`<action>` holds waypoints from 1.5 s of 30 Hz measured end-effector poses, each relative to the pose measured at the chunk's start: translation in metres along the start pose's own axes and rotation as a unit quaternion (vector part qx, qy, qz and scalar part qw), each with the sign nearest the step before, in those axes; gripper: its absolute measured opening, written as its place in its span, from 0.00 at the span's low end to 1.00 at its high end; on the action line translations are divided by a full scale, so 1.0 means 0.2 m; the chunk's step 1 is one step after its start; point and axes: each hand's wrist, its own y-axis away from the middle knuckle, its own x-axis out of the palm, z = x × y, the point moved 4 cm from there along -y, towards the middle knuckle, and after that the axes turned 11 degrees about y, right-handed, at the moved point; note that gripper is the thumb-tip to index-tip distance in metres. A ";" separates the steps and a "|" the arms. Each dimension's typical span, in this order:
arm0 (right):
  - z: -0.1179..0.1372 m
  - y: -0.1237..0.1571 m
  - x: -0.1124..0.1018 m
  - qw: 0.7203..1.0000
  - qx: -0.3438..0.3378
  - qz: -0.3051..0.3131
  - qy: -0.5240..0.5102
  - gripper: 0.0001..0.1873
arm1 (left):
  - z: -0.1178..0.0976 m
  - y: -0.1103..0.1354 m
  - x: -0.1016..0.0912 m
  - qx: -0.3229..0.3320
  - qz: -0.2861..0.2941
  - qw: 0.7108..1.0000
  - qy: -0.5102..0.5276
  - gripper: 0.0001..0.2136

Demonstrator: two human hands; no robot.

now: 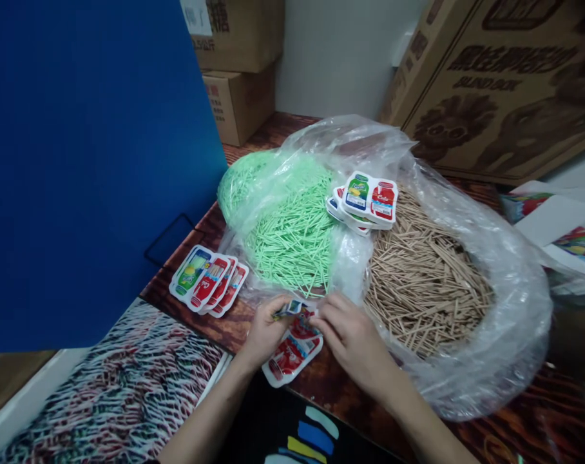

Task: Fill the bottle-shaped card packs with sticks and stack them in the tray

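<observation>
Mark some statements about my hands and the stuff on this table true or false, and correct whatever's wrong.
1. The green sticks lie left of the brown sticks. True.
2. My left hand and right hand are far apart. False: they are close together, at the red-printed pack.
3. A stack of packs sits where the green and brown sticks come nearest each other. True.
4. The blue panel stands on the right of the picture. False: the blue panel is on the left.
5. Some overlapping packs lie to the left of the green sticks. True.
</observation>
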 end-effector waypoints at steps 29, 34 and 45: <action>0.21 -0.89 0.88 0.959 0.129 0.250 -0.019 0.37 | -0.03 -0.17 -1.18 -0.104 -0.229 0.881 -0.401 0.35; 0.20 -0.83 0.92 0.938 0.160 0.268 -0.151 0.36 | -0.01 -0.12 -1.16 -0.105 -0.210 0.915 -0.329 0.27; 0.26 -0.63 0.78 0.914 0.042 0.151 -0.375 0.41 | -0.05 0.01 -1.07 -0.165 -0.123 0.976 -0.069 0.31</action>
